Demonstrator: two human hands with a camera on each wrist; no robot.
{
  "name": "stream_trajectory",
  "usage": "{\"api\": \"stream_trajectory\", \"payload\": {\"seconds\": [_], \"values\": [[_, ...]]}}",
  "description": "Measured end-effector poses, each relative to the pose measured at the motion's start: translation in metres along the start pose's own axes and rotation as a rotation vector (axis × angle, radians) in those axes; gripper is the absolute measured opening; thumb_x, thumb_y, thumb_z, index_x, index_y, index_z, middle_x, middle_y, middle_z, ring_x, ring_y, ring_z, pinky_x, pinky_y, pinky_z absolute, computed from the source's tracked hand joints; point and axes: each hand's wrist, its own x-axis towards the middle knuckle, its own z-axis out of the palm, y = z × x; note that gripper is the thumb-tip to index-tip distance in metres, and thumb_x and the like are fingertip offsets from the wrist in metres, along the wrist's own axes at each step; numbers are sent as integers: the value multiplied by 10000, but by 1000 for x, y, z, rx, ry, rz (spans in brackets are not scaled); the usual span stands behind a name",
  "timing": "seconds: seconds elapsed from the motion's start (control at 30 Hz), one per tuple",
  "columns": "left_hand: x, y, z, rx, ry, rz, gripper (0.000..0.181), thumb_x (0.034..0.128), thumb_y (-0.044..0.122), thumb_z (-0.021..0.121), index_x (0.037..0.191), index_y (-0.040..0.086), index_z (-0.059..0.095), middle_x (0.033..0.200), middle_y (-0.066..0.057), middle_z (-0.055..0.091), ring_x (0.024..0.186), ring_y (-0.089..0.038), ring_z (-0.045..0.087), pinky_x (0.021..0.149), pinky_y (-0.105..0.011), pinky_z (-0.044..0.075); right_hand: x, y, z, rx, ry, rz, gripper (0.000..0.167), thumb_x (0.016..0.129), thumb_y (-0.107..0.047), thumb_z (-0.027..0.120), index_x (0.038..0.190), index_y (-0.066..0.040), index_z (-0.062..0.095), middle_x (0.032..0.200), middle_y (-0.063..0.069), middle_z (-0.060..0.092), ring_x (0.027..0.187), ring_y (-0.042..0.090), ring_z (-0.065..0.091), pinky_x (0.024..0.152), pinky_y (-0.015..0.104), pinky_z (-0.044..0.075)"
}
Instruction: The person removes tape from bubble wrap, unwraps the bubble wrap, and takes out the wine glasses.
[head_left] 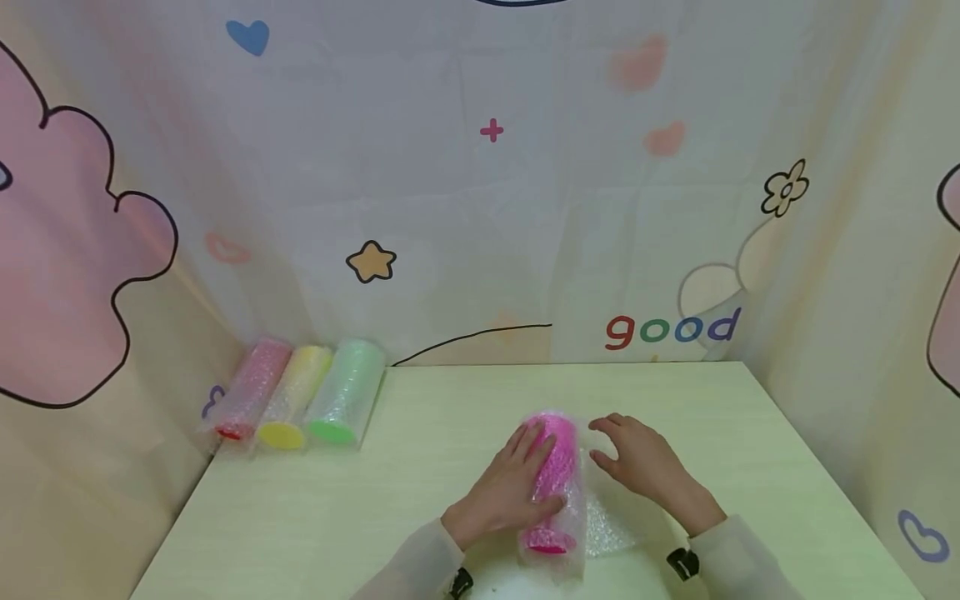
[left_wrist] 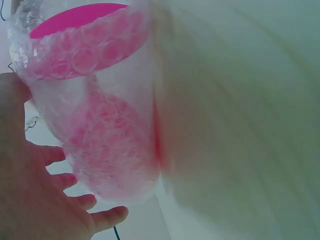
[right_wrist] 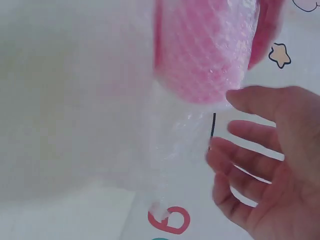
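Sleeves (head_left: pixel 412 567) filled the lower frame; the left grip (head_left: pixel 501 490), fingers spread, touched the pink bundle (head_left: pixel 561 467), its length running up-frame; the right grip (head_left: pixel 651 462), apart and empty, hung just beside.

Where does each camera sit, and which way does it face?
Head: worn on the head, facing forward and down at the bubble-wrapped pink goblet; left hand, right hand and sleeves show.
Left wrist: on that wrist, facing the goblet's foot and bowl; left hand shows.
Right wrist: on that wrist, facing the goblet's rounded end; right hand shows.
Shared: head and right wrist both show the goblet and a star print.
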Motion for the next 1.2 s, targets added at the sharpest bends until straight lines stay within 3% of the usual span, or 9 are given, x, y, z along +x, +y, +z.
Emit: {"api": "stream_trajectory", "payload": {"seconds": [0.1,0.23,0.43,0.63,0.9,1.1,1.2], "values": [[5,1,-4,5,43,4,839,925,540,540,1584,166,181,1672,-80,78,1537,-336,111,1205,-503,267,15,4,-2,21,44,-37,428,814,-226,798,1188,-70,659,1168,127,678,1055,333,658,874,496,564],[16,3,-12,7,70,5,828,933,507,556,1585,163,177,1672,-76,84,1542,-316,100,1220,-487,240,34,13,-2,78,-20,-50,465,837,-212,776,1253,-68,628,1257,157,651,1132,369,633,948,539,523],[35,7,-22,-5,-10,-53,865,916,562,571,1590,216,153,1678,-20,60,1549,-286,71,1232,-482,209,55,22,2,154,-196,-64,363,890,-150,711,1231,-37,655,1167,165,710,1003,337,700,891,512,555],[50,9,-23,-26,-75,-85,916,863,609,620,1584,247,187,1674,21,94,1547,-287,95,1212,-537,230,61,24,7,136,-221,-76,212,886,-115,703,1082,-40,731,1032,112,751,948,317,689,875,524,539],[53,3,-20,54,-81,-81,890,853,594,644,1561,199,274,1628,19,253,1499,-230,254,1221,-394,264,60,26,12,168,-186,-57,137,906,-113,682,1002,-60,764,944,66,762,883,242,702,823,446,576],[50,-4,-18,-4,-57,-59,877,849,574,658,1554,200,294,1595,32,298,1471,-211,292,1186,-361,334,59,31,11,214,-203,-31,143,908,-109,677,1006,-57,769,875,29,757,717,84,634,707,322,566],[49,-7,-17,-34,-49,-47,866,850,560,665,1550,202,302,1587,42,301,1462,-205,301,1161,-365,373,57,35,10,251,-217,-16,151,916,-111,668,1012,-49,767,876,36,758,690,68,625,669,287,556]]}}
